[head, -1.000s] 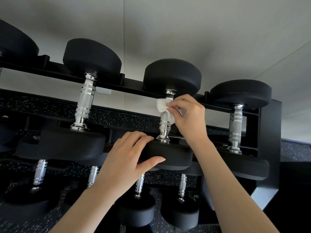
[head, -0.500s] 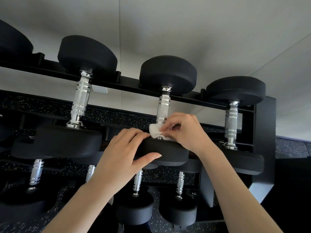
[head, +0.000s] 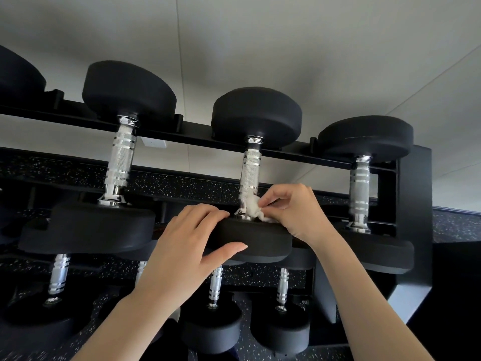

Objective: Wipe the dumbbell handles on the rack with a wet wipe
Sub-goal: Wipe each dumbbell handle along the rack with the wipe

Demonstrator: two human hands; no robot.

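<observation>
A black rack (head: 411, 194) carries black dumbbells with knurled chrome handles. On the top row, the middle dumbbell's handle (head: 250, 175) stands between two round heads. My right hand (head: 294, 209) pinches a crumpled white wet wipe (head: 253, 209) against the low end of that handle, just above the near head (head: 263, 243). My left hand (head: 187, 248) grips the near head, fingers over its top edge and thumb along its front. The left dumbbell's handle (head: 120, 165) and the right dumbbell's handle (head: 359, 188) are untouched.
A lower row holds several smaller dumbbells, their chrome handles (head: 216, 285) showing beneath my arms. Speckled black rubber flooring (head: 166, 186) shows behind the rack. A pale wall with a white socket plate (head: 154, 144) is behind the top rail.
My right hand has slid the wipe down the middle handle from its top to its base. My left hand has kept its grip on the near head.
</observation>
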